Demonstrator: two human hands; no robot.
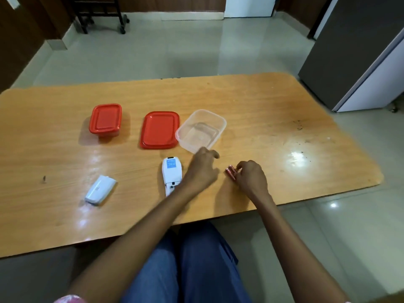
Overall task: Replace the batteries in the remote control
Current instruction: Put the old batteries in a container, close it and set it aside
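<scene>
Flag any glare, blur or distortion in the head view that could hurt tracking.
Head view: glare patches on the table, brightest right of the right hand, weaker near the battery cover; left hand motion-blurred at its fingers; wide-angle bowing curves the table edges; batteries small, partly hidden.

Table: wood-grain top, glossy varnish w/ glare patches, dark scuffs at right. Remote control & detached battery cover: smooth white plastic. Open container: clear plastic. Loose lid & lidded container: red plastic, semi-gloss. Batteries: reddish metallic sheen. Floor: polished tile.
</scene>
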